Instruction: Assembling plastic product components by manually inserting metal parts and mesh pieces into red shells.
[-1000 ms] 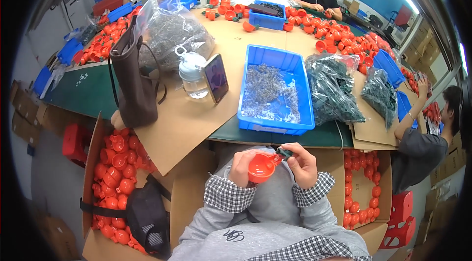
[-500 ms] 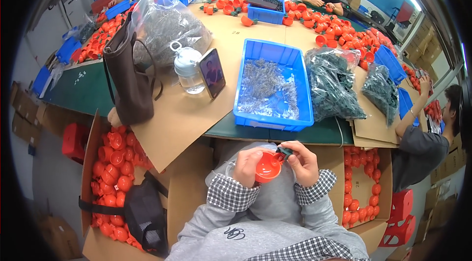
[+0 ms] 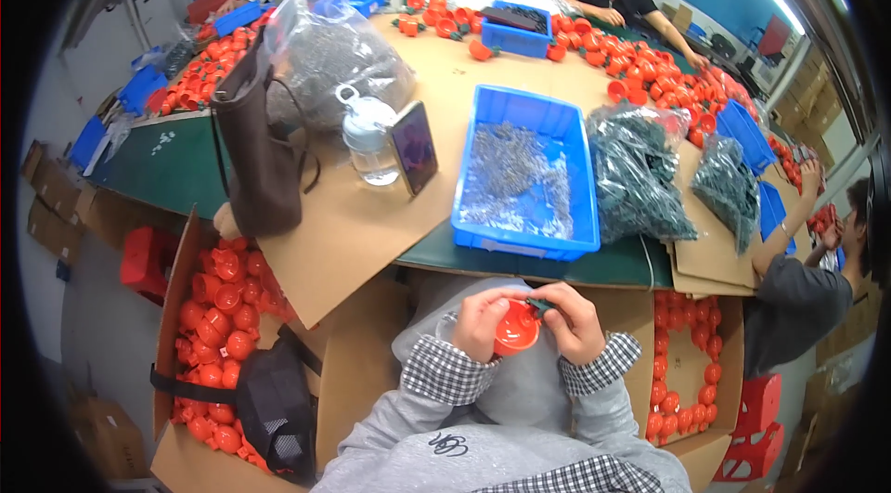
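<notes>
Over my lap I hold a small red plastic cup (image 3: 517, 333), its hollow side facing up. My left hand (image 3: 477, 326) is closed around the cup's left side. On the other side my right hand (image 3: 577, 326) pinches a dark green plastic piece (image 3: 539, 307) at the cup's upper right rim. The fingers partly hide where cup and piece meet. Just beyond my hands, at the table edge, stands a blue bin (image 3: 525, 244) with many small metal parts, seemingly springs, and pale bits inside.
Right of the bin lie clear bags of dark green parts (image 3: 640, 182). A phone (image 3: 414, 149), a bottle (image 3: 373, 140) and a brown bag (image 3: 260, 168) stand to the left. Boxes of red cups (image 3: 213, 326) flank my legs. Co-workers sit around the table near heaps of red cups (image 3: 640, 61).
The whole view has shifted slightly. My right fingers have folded further over the green piece at the cup's rim. A co-worker across the table has stretched an arm toward the red heap.
</notes>
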Demonstrator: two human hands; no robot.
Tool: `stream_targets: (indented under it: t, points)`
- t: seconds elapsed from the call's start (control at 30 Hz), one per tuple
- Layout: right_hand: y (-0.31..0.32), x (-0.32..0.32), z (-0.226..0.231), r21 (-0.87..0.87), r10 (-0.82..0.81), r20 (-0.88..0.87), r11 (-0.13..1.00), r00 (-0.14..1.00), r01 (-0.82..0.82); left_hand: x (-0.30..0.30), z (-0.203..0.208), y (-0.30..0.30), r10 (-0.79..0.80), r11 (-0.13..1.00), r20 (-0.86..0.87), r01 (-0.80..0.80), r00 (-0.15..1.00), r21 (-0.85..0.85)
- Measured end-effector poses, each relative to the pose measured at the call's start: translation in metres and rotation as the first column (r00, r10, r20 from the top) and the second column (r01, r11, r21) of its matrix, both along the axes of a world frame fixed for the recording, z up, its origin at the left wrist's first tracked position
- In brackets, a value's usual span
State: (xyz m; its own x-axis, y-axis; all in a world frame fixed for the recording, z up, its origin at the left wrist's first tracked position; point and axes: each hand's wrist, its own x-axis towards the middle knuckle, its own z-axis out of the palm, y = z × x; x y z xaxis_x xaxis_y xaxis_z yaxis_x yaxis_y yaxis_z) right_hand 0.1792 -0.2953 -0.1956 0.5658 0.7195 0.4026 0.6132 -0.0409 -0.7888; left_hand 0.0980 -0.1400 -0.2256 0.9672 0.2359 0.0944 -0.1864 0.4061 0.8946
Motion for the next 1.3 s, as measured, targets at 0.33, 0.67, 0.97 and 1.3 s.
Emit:
stream_targets:
  t: [0.33, 0.67, 0.97, 1.3]
  points:
    - [-0.010, 0.008, 0.003, -0.069, 0.190, -0.016, 0.979, 0.982, -0.190, 0.007, -0.018, -0.014, 0.211, 0.977, -0.202, -0.208, 0.956, 0.035]
    - [-0.009, 0.014, -0.004, -0.061, 0.098, -0.009, 0.993, 0.995, -0.098, 0.027, -0.062, -0.010, 0.232, 0.685, 0.083, -0.223, 0.969, 0.693]
    - [-0.006, 0.019, -0.016, -0.001, 0.088, 0.036, 0.996, 0.995, -0.088, 0.036, -0.043, 0.006, -0.227, 0.953, -0.281, 0.153, 0.933, -0.262]
    - [-0.017, 0.013, 0.001, -0.044, 0.067, -0.011, 0.997, 0.998, -0.068, 0.002, 0.022, -0.006, -0.093, 0.956, 0.022, 0.083, 0.995, 0.282]
